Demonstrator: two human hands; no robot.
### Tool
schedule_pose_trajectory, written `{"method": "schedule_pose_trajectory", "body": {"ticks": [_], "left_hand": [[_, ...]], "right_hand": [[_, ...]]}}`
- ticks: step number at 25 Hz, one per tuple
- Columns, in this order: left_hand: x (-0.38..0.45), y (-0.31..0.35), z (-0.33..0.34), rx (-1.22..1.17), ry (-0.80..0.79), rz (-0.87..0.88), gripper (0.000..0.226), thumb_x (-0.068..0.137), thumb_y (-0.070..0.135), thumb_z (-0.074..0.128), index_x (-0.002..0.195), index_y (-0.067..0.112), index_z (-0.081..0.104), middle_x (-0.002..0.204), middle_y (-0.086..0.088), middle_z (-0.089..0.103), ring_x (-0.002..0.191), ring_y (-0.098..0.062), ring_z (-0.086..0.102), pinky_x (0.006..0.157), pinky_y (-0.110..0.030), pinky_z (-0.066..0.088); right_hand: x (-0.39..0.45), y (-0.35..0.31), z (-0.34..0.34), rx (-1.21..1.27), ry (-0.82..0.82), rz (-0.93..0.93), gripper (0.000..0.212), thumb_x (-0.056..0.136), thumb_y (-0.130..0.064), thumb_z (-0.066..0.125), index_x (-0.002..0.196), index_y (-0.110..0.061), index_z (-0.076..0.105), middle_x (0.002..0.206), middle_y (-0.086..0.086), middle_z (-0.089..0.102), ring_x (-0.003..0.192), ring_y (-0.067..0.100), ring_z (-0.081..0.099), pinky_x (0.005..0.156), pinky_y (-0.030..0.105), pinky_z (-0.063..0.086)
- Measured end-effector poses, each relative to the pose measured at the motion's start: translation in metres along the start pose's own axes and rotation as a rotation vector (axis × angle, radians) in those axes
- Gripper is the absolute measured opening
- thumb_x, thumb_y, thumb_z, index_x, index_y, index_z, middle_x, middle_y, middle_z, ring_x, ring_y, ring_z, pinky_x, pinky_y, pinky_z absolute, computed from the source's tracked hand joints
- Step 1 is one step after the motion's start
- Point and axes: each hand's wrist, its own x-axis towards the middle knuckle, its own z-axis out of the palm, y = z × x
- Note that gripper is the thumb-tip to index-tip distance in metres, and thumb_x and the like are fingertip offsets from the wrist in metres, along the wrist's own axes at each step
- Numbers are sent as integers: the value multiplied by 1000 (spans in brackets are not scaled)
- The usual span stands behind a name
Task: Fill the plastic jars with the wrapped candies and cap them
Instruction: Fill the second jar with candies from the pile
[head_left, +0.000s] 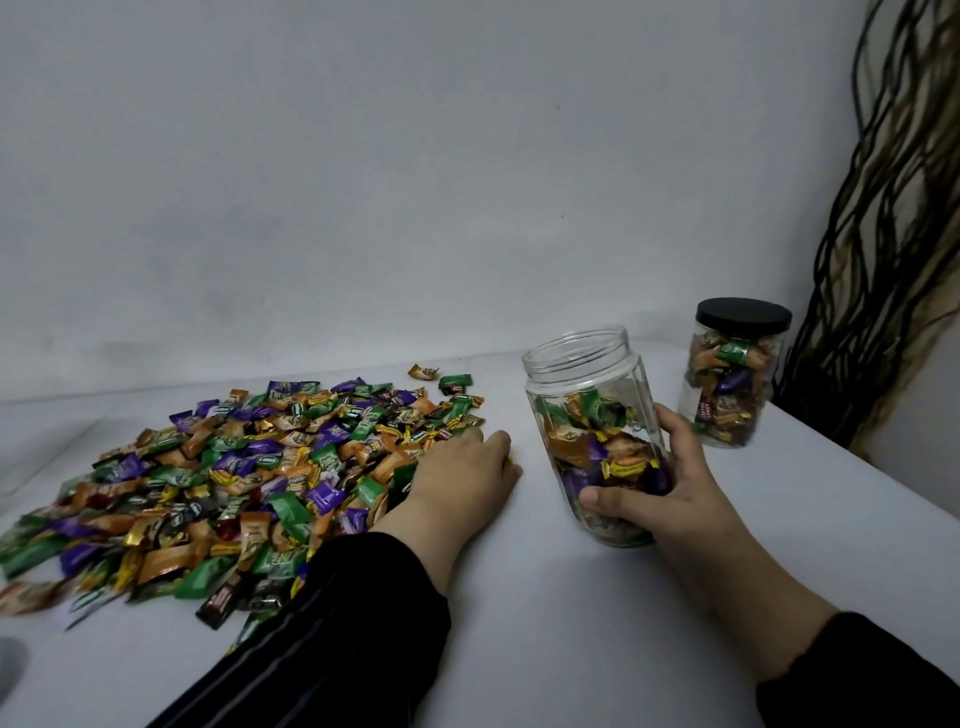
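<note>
Right hand holds an open jar; left hand rests at the candy pile.

The right hand (655, 480) grips a clear plastic jar (597, 441), uncapped, tilted and over half full, on the white table (571, 623). The left hand (460, 480) lies knuckles-up, fingers curled over the edge of the heap of colourful wrapped candies (234, 467); whether it pinches any, I cannot tell. A black-lidded full jar (735, 371) stands behind, at the right.
</note>
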Motion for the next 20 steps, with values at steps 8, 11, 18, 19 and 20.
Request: {"method": "schedule_pose_trajectory", "body": {"ticks": [8,11,18,19,20], "left_hand": [[-8,-19,-30,-566,345,-185,19,93,41,58,96,23,57,82,4,61,70,-17,57,60,-31,44],[-9,-19,-70,-1341,603,-439,15,94,32,60,91,18,58,73,1,58,50,-13,41,52,-30,34],[-26,30,-116,-1514,545,-246,17,102,26,46,92,17,56,68,8,50,51,-3,45,51,-20,39],[-27,34,-112,-1438,521,-142,17,101,24,46,89,16,55,66,9,49,55,-3,45,54,-18,39],[-28,35,-109,-1374,485,-56,18,100,25,46,86,15,54,65,9,49,59,-5,45,57,-18,39]], "right_hand": [[-4,-4,0,-63,-80,-60,103,46,-20,95,131,-50,46,123,-4,67,107,20,70,89,41,58],[-10,-9,1,-123,-104,-98,92,51,-13,92,117,-60,50,115,-16,68,103,12,70,78,25,58],[-14,-13,6,-331,-164,-143,99,51,-30,95,127,-65,41,135,-14,54,114,13,64,92,32,57],[-14,-13,6,-333,-157,-150,99,51,-31,94,127,-65,41,134,-14,54,114,12,64,91,31,57],[-14,-13,6,-328,-152,-155,98,51,-30,94,126,-65,41,134,-15,54,113,10,64,90,30,57]]}}
